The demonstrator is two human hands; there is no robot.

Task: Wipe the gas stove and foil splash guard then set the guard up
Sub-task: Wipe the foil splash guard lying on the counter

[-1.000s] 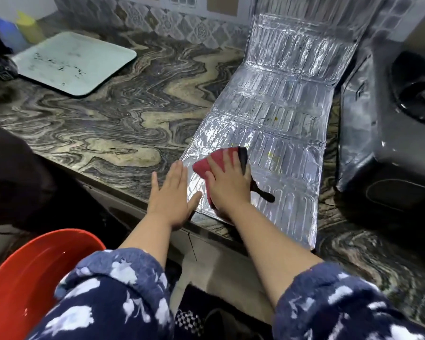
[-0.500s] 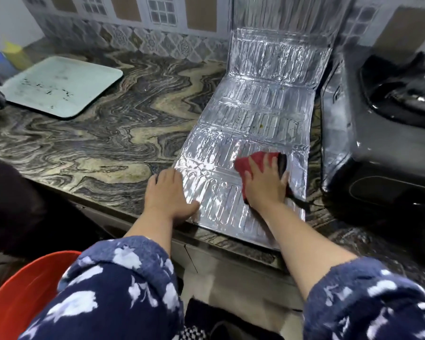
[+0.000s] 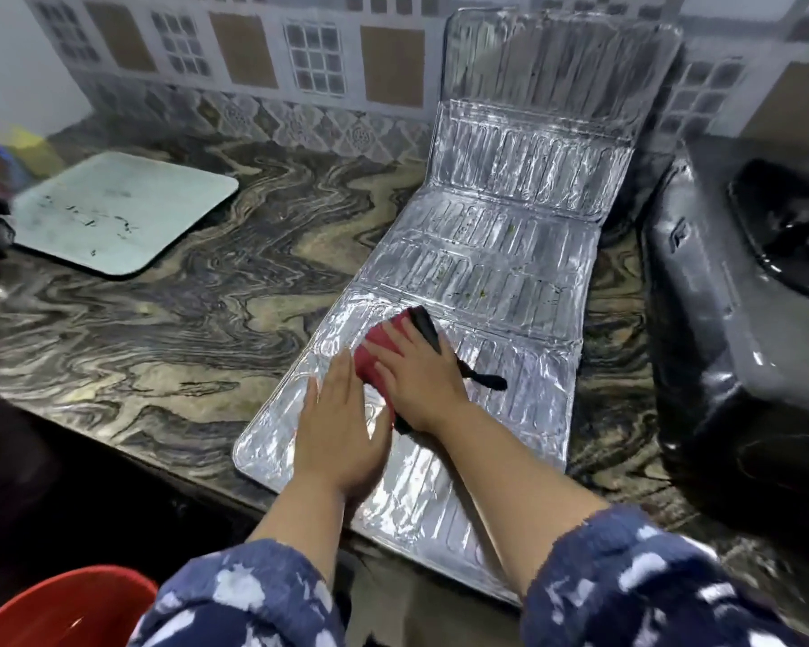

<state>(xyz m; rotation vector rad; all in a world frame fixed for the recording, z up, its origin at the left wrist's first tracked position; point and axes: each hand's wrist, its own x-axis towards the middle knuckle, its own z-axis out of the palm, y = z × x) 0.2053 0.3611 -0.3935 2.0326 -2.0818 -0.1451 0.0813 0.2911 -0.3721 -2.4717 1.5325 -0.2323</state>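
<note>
Home kitchen — marble counter [image 3: 160,319], tiled backsplash [image 3: 253,63], gas stove [image 3: 743,319].

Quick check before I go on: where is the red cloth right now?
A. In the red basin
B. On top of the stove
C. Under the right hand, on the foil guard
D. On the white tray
C: the right hand presses flat on the red cloth, which lies on the flat part of the foil guard; the left hand rests flat on the foil beside it.

Your sleeves [image 3: 234,595] are navy with white blotches. The cloth [image 3: 378,351] is red with black trim, the foil guard [image 3: 500,254] ribbed silver, the desk [image 3: 169,291] swirled grey-tan marble, the tub [image 3: 61,614] red.
</note>
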